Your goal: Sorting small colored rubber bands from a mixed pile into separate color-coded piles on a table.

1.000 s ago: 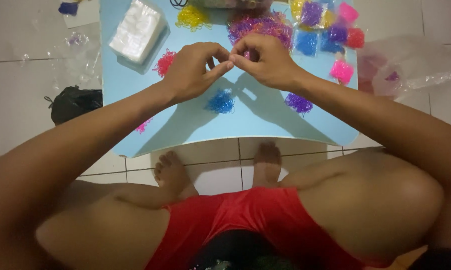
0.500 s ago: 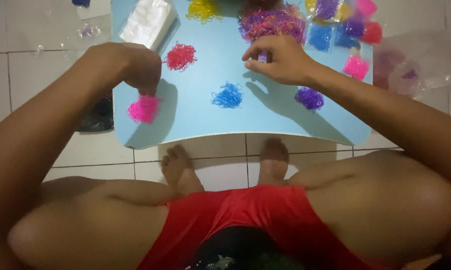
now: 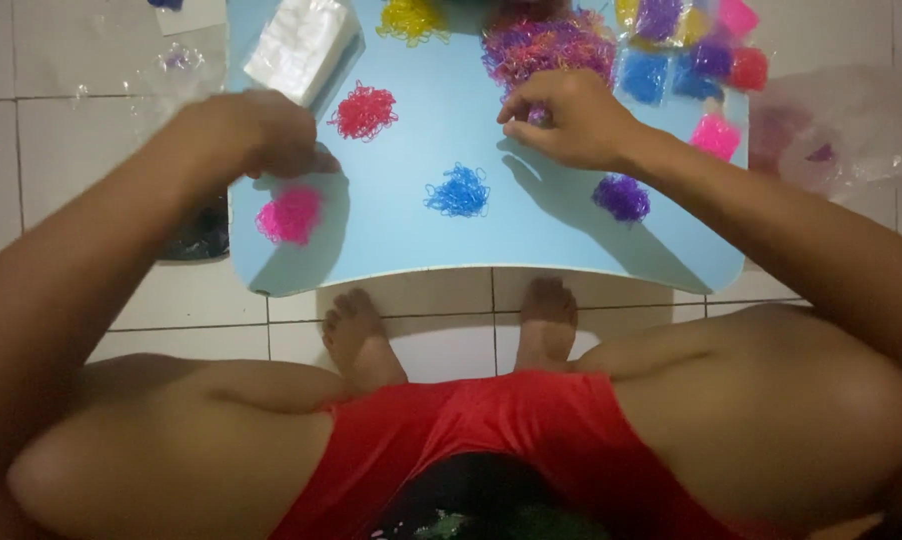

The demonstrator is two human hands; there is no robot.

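Far upper left of frame: clear plastic scraps [image 3: 176, 60] on the white tiled floor [image 3: 61, 130]. Just right, a white packet [image 3: 301, 42] lying on the light-blue desk [image 3: 411, 250] near its upper-left corner. Left hand [image 3: 261, 132] at left-centre, blurred, fingers curled inward over the desk's left edge; prob. clenched, but can't tell whether anything is pinched in it. Directly below it, pink pile of small rubber bands [image 3: 291, 213] on the desk, apart from the hand. Dark object [image 3: 196, 235] on the floor beside the desk's left edge, partly hidden by the forearm. Red pile [image 3: 364, 110] just right of the left hand, upper-centre. Yellow pile [image 3: 411, 17] at top edge. Blue pile [image 3: 459, 190] mid-desk, between the two hands, touching neither. Mixed multicolour heap [image 3: 549, 45] at top centre-right. Right hand [image 3: 571, 120] right of centre, fingertips pressed together at the lower edge of that heap, pinching a small purplish band; grip itself small, hard to read. Purple pile [image 3: 621, 197] below the right wrist. Small bagged bands, various colours [image 3: 706, 50], upper right of desk. Crumpled clear plastic bag [image 3: 841, 130] on the floor, far right. Bare feet [image 3: 451, 330] under the desk's near edge, lower centre.
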